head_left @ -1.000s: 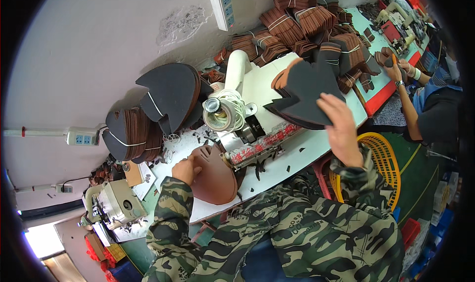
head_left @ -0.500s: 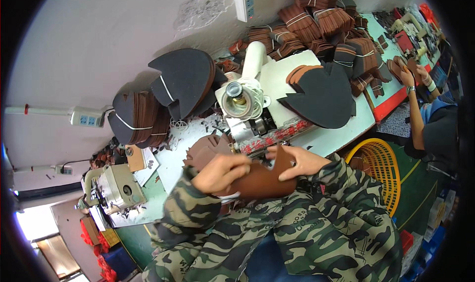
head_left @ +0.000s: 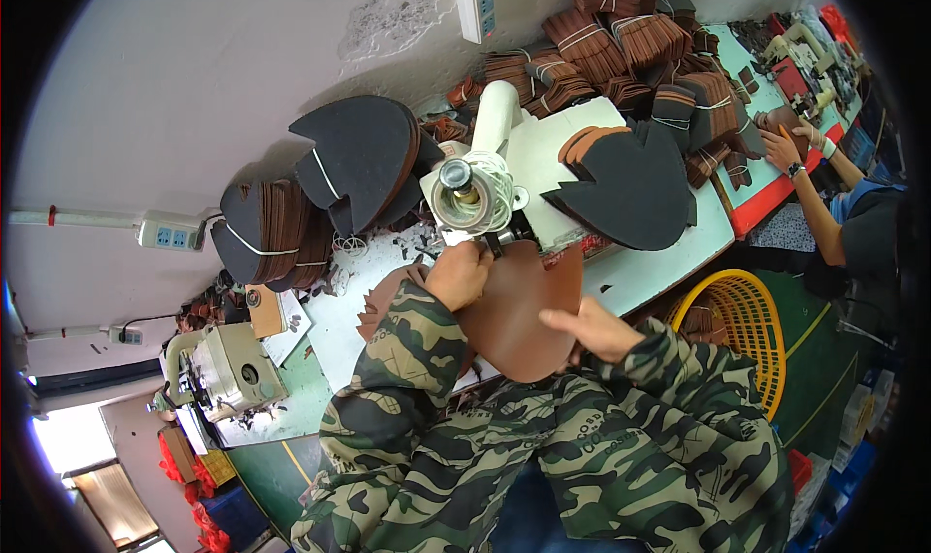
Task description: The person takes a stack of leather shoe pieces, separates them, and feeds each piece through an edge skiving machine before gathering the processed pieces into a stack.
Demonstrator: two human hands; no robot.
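A smooth brown leather piece (head_left: 519, 310), wide and rounded at its near end, lies in front of the cream-coloured machine (head_left: 497, 121). My left hand (head_left: 460, 276) is closed on its left edge, close beneath the machine's head; the fingertips are partly hidden. My right hand (head_left: 596, 330) grips the right edge, thumb on top and the other fingers mostly out of sight below. The far edge of the piece reaches the machine's working parts. Beside my left sleeve lies a pile of brown leather pieces (head_left: 388, 301) with jagged ends.
Dark leather pieces (head_left: 630, 189) rest on the machine's table. Tied leather stacks (head_left: 354, 155) stand at the left, and more bundles (head_left: 587, 39) along the wall. A yellow basket (head_left: 766, 340) sits at the right. Another person's hands (head_left: 781, 147) hold leather farther right.
The brown leather piece has turned and moved up from my lap to the machine. My left hand has gone forward with it; my right hand has shifted slightly right. The co-worker's hands have moved.
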